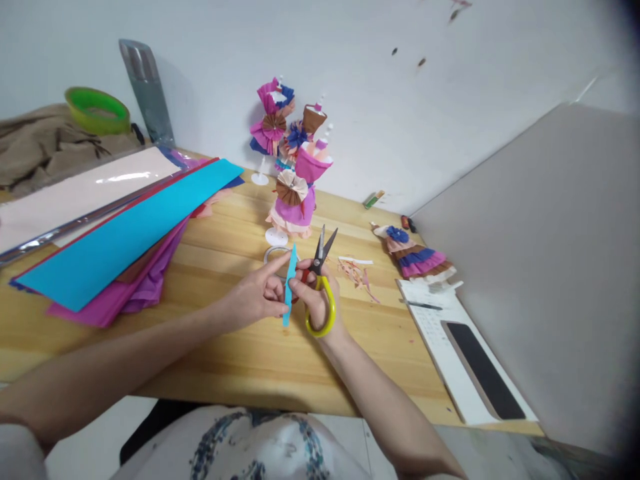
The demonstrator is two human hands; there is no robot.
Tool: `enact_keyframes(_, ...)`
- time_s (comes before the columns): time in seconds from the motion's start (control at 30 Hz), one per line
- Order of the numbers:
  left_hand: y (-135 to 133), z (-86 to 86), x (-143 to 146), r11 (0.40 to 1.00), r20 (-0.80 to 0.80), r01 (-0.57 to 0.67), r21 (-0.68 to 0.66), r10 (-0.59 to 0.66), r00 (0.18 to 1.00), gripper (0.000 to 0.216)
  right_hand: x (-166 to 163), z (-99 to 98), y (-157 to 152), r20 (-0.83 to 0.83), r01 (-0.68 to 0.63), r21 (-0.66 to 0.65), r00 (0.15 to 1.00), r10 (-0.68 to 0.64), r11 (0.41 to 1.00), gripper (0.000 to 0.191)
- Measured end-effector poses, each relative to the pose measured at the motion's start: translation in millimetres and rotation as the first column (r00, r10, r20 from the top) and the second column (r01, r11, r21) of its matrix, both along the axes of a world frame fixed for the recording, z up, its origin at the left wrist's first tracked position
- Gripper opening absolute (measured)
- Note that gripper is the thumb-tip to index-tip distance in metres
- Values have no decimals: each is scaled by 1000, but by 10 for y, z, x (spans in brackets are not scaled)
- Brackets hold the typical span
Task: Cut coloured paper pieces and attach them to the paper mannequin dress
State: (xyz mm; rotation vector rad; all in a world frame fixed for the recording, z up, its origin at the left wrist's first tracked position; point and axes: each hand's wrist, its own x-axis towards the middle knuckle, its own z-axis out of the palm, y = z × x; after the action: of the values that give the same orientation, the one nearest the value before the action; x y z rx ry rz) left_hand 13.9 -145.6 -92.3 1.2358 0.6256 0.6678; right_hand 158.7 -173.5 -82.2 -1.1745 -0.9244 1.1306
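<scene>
Between my two hands is a narrow blue paper strip (291, 285), held upright above the table. My left hand (257, 293) grips its left edge, with the index finger pointing up along it. My right hand (317, 300) has scissors (329, 313) with yellow and red handles hooked on it, blades parted and pointing away; its thumb and finger also touch the strip. Just behind the hands lies a roll of tape (275, 253), partly hidden. Beyond it stand several small dress forms (300, 167) wearing pink, brown and blue paper dresses.
On the left lie a blue paper sheet (135, 230), magenta paper (150, 287) and a plastic-wrapped pack (100, 180). A bottle (147, 90) and green tape roll (97, 110) stand behind. Paper scraps (356, 273), a layered paper dress (417, 257) and a phone (485, 370) are rightward.
</scene>
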Motion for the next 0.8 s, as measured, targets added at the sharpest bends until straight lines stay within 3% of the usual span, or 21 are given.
enact_keyframes(0.17,122,56,-66,998,-25,56,3,-55,998,109,43,-13,-8,45,0,15,999,-1,1000,30)
enact_keyframes(0.3,208,134,-121,995,25,95,-19,-94,995,61,75,-46,-17,68,-50,52,997,47,997,31)
enact_keyframes(0.37,200,138,-113,996,18,34,-82,-33,999,38,73,-61,-20,74,-77,70,995,72,995,30)
enact_keyframes(0.47,157,104,-72,986,-33,-85,-144,81,996,22,58,-77,-24,73,-100,76,993,95,992,32)
enact_keyframes(0.67,157,79,-44,975,-55,-178,-132,172,984,18,45,-63,-50,99,-129,87,988,120,988,32)
enact_keyframes(0.8,186,100,-54,967,28,-192,-170,200,979,20,34,-55,-65,106,-138,92,986,128,986,31)
